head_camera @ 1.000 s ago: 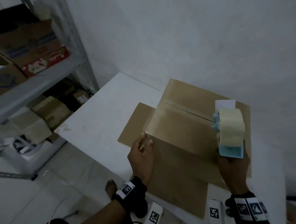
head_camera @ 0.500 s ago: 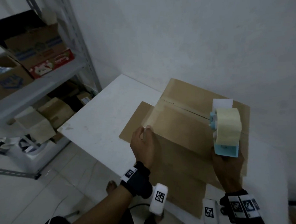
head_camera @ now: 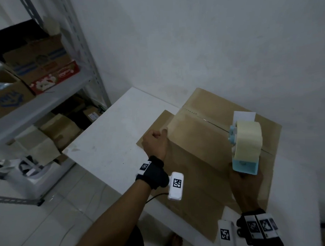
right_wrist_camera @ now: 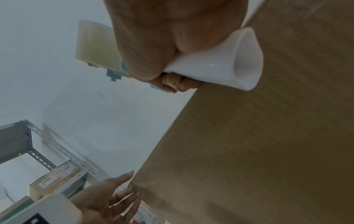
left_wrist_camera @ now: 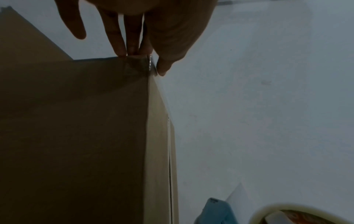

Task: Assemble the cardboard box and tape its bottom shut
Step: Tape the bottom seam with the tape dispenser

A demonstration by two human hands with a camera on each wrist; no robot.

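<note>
A brown cardboard box stands on the white table with its flaps folded shut on top and a seam running across. My left hand is at the box's near-left top corner. Its straight fingers press a clear tape end against the box, with the thumb on the top face. My right hand grips the white handle of a blue tape dispenser, which carries a pale roll and sits over the seam. Clear tape stretches between the two hands.
A white label is stuck on the box top behind the dispenser. A metal shelf rack with cardboard cartons stands to the left. The wall runs close behind the box. One loose flap lies flat on the table at the left.
My left hand has rolled over the box's corner, so its fingers now press down the side. The dispenser has stayed over the seam in my right hand.
</note>
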